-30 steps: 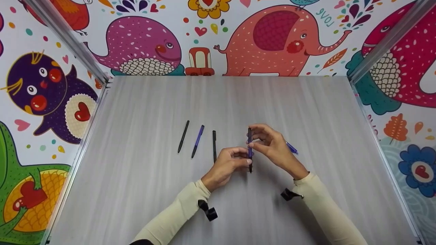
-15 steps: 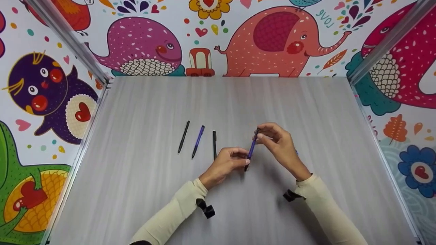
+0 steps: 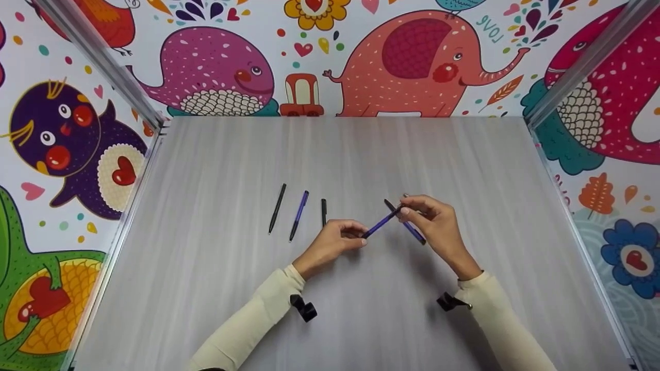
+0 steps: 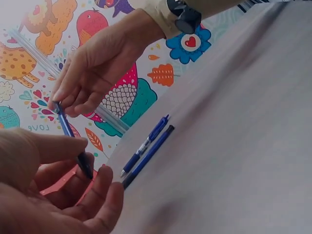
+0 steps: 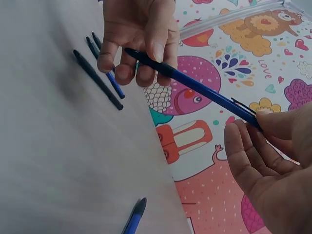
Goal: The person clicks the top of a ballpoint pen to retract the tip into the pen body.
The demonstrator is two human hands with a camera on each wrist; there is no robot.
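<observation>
Between the hands a blue pen [image 3: 381,222] with a black grip slants above the table. My left hand [image 3: 332,243] pinches its black tip end between thumb and fingers. At the clip end, thumb and fingertips of my right hand [image 3: 435,232] hold it, as the right wrist view shows. Below the right hand lies another blue pen [image 3: 414,233] with a black end. Beside that one, a blue pen with a pale middle [image 4: 143,146] shows in the left wrist view; the right hand hides it from the head view.
Left of the hands lie a black pen [image 3: 277,208], a blue pen [image 3: 299,215] and another black pen [image 3: 324,208], partly covered by the left hand. Printed walls [image 3: 304,56] with metal corner posts [image 3: 582,62] enclose the grey table [image 3: 232,288].
The held pen has turned from nearly upright to a slant, its clip end swinging right. The right hand moved right and slightly down, the left hand slightly left, uncovering the blue pen on the table.
</observation>
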